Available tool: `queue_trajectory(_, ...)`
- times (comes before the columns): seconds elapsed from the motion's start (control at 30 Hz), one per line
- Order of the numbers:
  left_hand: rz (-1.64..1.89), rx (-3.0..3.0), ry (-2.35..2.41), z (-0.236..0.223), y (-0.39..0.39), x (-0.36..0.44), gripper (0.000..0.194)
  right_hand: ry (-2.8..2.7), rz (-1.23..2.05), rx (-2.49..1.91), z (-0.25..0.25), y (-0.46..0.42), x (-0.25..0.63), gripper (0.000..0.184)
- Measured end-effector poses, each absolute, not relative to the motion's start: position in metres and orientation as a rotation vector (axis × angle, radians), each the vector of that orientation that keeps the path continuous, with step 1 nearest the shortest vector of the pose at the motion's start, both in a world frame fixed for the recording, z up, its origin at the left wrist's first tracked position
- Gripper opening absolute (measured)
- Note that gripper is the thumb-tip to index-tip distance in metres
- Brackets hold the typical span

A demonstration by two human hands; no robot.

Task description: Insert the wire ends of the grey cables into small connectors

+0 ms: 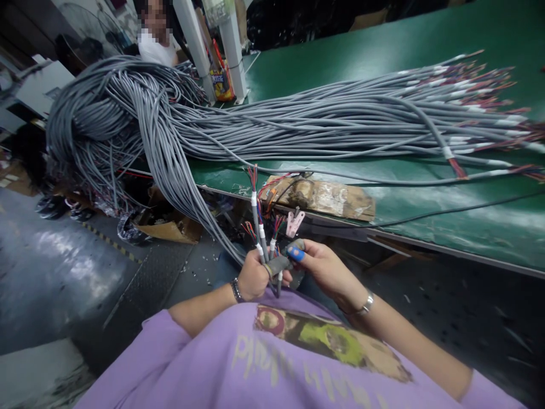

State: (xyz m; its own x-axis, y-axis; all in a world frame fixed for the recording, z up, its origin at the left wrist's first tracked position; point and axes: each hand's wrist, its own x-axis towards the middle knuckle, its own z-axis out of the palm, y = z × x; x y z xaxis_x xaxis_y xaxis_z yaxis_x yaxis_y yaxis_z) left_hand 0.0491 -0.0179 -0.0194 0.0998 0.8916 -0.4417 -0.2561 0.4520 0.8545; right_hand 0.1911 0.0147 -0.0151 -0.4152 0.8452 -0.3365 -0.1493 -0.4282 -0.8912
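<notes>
My left hand (254, 276) is closed around several grey cables (263, 243) in front of my body. Their ends point up, with white bands and stripped coloured wires fanning out. A grey wrap covers the left thumb. My right hand (326, 262) meets it from the right, its thumb and fingertips pinched together beside the left thumb. Blue tape is on the right thumb; what those fingers hold, if anything, is hidden. Just above the hands, a pink clip (294, 223) sits at the table edge. From the held ends, the grey cables run back to a large bundle (298, 128).
The bundle lies along the green table (468, 227), heaped at the left and hanging over the edge. A worn wooden board (336, 199) lies at the front edge. Behind are white posts (234, 57) and a person (157, 51). A cardboard box (170, 227) is below.
</notes>
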Motion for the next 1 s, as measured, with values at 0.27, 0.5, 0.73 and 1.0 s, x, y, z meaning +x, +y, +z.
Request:
queue_trajectory(0.27, 1.081, 0.589, 1.257, -0.012, -0.016, 0.052, 0.05, -1.055, 1.717, -1.17, -0.019, 0.011, 0.196, 0.044)
queue_trajectory(0.5, 1.038, 0.635, 1.243, -0.003, -0.008, 0.054, 0.047, -0.831, 1.862, -1.101, -0.015, 0.041, 0.191, 0.049)
queue_trajectory(0.73, 1.014, 0.647, 1.196, 0.008, 0.003, 0.06, 0.048, -0.786, 1.915, -0.9, -0.016, 0.054, 0.183, 0.044)
queue_trajectory(1.0, 1.026, 0.621, 1.198, 0.003, 0.005, 0.06, 0.046, -0.892, 1.889, -0.845, -0.027, 0.054, 0.179, 0.056)
